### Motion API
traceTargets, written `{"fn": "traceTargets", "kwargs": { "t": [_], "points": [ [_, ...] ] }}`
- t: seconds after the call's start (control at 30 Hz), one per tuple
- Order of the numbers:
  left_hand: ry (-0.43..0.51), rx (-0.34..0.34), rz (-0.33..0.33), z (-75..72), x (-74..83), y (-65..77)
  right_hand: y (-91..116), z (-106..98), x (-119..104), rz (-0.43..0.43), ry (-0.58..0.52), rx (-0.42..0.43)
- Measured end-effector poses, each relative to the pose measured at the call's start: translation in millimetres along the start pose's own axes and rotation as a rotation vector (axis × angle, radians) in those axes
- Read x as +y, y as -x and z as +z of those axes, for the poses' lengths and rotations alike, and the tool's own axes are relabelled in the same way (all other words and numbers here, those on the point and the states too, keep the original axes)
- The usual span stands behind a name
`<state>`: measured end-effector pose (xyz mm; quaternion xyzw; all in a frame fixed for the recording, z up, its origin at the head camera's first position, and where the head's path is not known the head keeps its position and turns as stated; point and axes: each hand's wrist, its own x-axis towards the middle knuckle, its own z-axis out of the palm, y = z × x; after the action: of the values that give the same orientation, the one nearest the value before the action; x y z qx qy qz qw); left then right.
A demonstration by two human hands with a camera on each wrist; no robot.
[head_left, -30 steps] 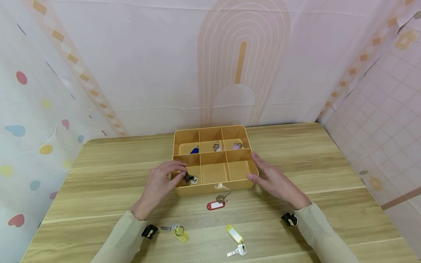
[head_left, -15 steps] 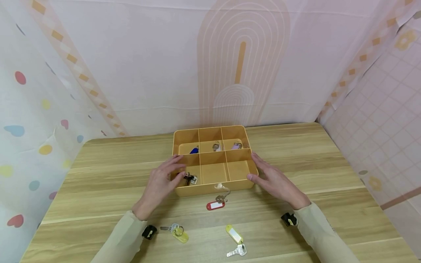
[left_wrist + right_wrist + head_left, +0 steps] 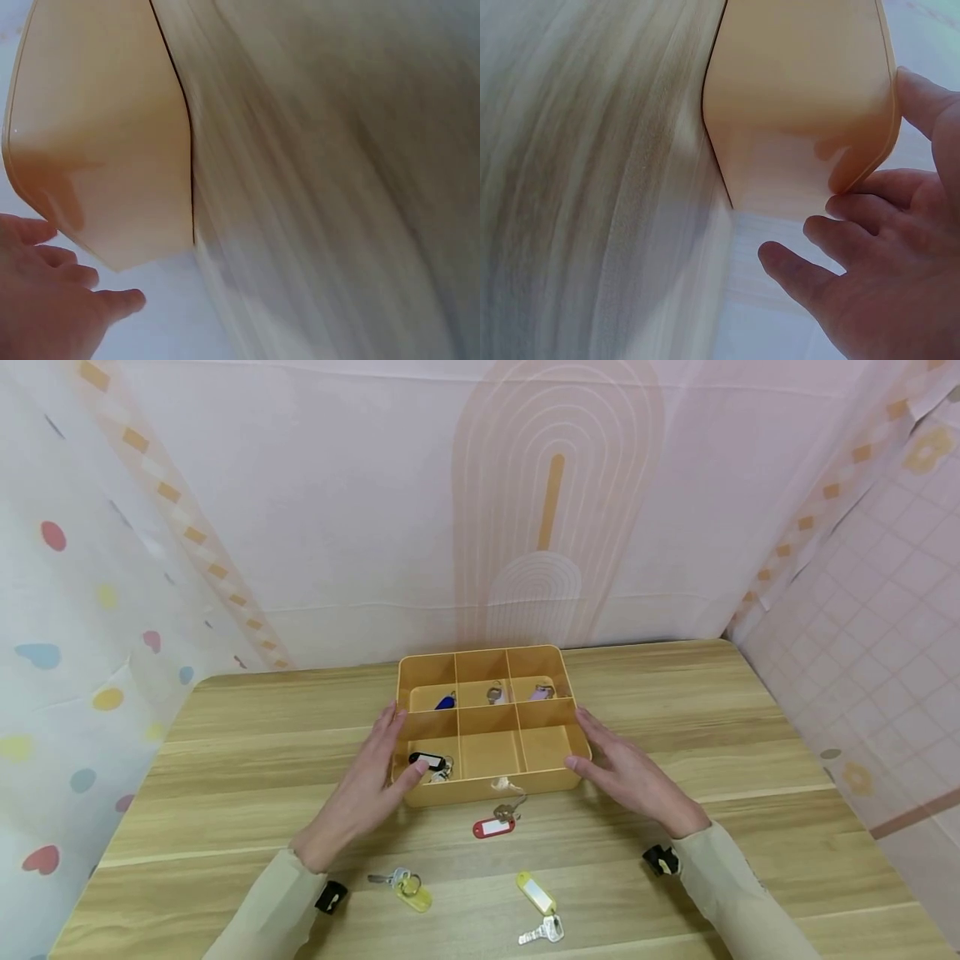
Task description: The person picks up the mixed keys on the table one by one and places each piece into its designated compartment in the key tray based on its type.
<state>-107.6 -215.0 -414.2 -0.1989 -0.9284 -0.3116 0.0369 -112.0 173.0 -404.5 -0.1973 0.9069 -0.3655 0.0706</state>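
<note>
An orange-yellow organizer box (image 3: 491, 789) with two rows of compartments stands on the table. My right hand (image 3: 630, 772) touches its right side, thumb by the front corner and fingers fairly straight along the rim. My left hand (image 3: 360, 793) lies along the left side, its thumb over the front left compartment. In that compartment lies a black key tag (image 3: 427, 762) with keys (image 3: 441, 775), partly behind the thumb. The back row holds a blue tag (image 3: 446, 702), a key with a pale tag (image 3: 495, 695) and a key with a lilac tag (image 3: 542, 692).
In front of the box lies a red tag (image 3: 493, 828) with a bronze-coloured key (image 3: 505, 812). Nearer are a yellow tag (image 3: 536, 893) with a silver key (image 3: 543, 931), and another yellow tag (image 3: 417, 900) with keys on a ring. A patterned cloth (image 3: 360, 527) hangs behind the table.
My left hand has let go of the black key tag, which now lies flat in the front left compartment, and its fingers have straightened along the box's left side. The right hand has stayed put.
</note>
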Motion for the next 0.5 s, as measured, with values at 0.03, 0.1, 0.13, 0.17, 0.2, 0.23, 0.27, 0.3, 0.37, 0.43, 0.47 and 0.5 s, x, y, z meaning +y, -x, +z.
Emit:
{"fn": "traceTargets", "kwargs": {
  "t": [0.03, 0.1, 0.13, 0.17, 0.2, 0.23, 0.27, 0.3, 0.37, 0.43, 0.47, 0.5],
  "points": [
    [0.0, -0.005, -0.007, 0.1, -1.1, 0.1, 0, 0, 0, 0.001, 0.003, 0.003],
    [-0.017, -0.025, -0.022, 0.3, -2.6, 0.4, 1, 0, 0, 0.005, 0.002, 0.012],
    [-0.031, -0.037, -0.028, 0.4, -3.0, 0.5, 2, 0, 0, 0.005, -0.001, 0.019],
    [-0.044, -0.05, -0.034, 0.5, -3.4, 0.7, 3, 0, -1, 0.006, -0.005, 0.03],
    [-0.058, -0.062, -0.038, 0.6, -3.8, 0.9, 4, 0, -1, 0.001, -0.009, 0.042],
    [-0.072, -0.073, -0.041, 0.6, -3.8, 1.4, 5, 1, -2, -0.006, -0.016, 0.058],
    [-0.085, -0.082, -0.043, 0.6, -3.7, 1.9, 6, 1, -3, -0.019, -0.018, 0.076],
    [-0.093, -0.087, -0.044, 0.6, -3.9, 2.3, 7, 2, -4, -0.033, -0.017, 0.098],
    [-0.11, -0.092, -0.045, 0.6, -3.9, 3.0, 10, 4, -8, -0.067, -0.006, 0.144],
    [-0.126, -0.095, -0.044, 0.4, -3.6, 3.4, 13, 7, -13, -0.098, 0.01, 0.191],
    [-0.134, -0.096, -0.042, 0.3, -3.5, 3.4, 15, 8, -16, -0.108, 0.021, 0.214],
    [-0.141, -0.096, -0.039, 0.2, -3.5, 3.2, 17, 10, -19, -0.118, 0.028, 0.237]
  ]
}}
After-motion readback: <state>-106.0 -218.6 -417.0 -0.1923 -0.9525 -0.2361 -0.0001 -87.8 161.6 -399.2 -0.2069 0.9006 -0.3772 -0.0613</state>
